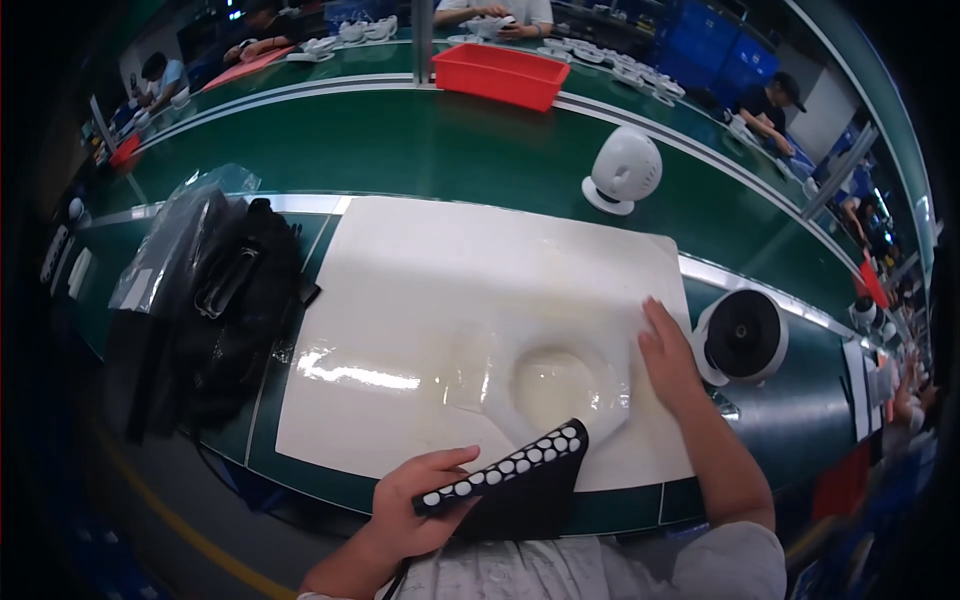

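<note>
Left hand [425,497] grips a dotted black piece [512,467] — right hand [672,362] open, fingers forward, near the mat's [400,285] right edge, room leftward.

A red bin [493,82] sits far back, a white rounded device [628,165] nearer, black bag [232,335] leftmost

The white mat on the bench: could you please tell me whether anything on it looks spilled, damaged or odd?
Left of the right hand, the white mat has a glossy, yellowish patch with a round middle; it looks odd against the plain surface, perhaps film or residue.
</note>
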Available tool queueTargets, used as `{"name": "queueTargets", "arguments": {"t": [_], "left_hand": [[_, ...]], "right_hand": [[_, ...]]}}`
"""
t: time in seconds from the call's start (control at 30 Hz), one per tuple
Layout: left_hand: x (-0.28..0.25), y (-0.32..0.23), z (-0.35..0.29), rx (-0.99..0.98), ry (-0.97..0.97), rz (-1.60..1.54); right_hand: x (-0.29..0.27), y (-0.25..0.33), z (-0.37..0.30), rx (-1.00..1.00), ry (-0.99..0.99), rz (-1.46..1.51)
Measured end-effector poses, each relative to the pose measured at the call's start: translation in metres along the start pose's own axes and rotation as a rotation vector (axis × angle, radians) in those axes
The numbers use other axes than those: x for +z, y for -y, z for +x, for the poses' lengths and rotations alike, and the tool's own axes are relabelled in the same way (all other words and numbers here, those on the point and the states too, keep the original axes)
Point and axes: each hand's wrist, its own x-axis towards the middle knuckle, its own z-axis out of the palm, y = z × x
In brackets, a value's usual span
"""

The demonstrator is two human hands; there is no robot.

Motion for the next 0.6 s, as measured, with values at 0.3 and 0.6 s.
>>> {"name": "queueTargets", "arguments": {"t": [0.3,0.6], "left_hand": [[0.0,0.007,-0.001,0.159,0.024,0.038],[0.005,-0.005,-0.006,0.159,0.209,-0.047]], "right_hand": [[-0.053,-0.041,-0.082,0.051,-0.187,-0.539],[-0.082,0.044,-0.043,-0.112,-0.512,0.131]]}}
